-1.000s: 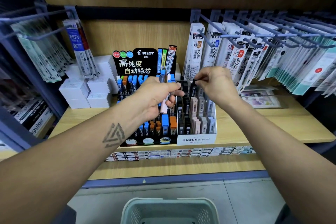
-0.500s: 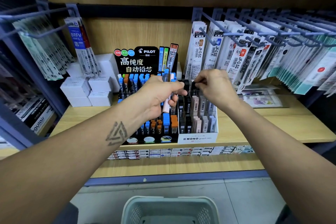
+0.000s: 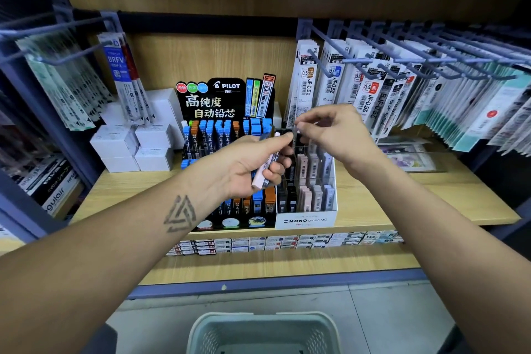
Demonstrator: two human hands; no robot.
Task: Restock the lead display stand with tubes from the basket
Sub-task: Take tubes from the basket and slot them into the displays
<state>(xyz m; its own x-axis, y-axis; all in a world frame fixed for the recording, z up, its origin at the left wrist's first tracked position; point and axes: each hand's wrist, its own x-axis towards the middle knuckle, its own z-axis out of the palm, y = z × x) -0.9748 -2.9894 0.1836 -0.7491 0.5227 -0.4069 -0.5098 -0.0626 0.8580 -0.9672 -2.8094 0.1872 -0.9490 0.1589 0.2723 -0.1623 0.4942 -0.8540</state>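
Above two display stands [image 3: 306,220], left hand [image 3: 244,165] grips several tubes [image 3: 263,172]; right hand [image 3: 334,135] pinches one.

We see a black Pilot lead display stand [image 3: 227,100] with yellow and white lettering, its tubes capped blue and orange. Beside it, a white Mono cardboard tray [image 3: 306,220] holds black, pink and grey tubes. The plastic basket [image 3: 258,330] is pale green.

pilot stand [image 3: 227,100] on the shelf [image 3: 402,195], mono stand [image 3: 306,220] touching its right side, stacked boxes [image 3: 135,146] to its left, hanging packs [image 3: 402,89] right, basket [image 3: 261,330] on the floor before the shelf
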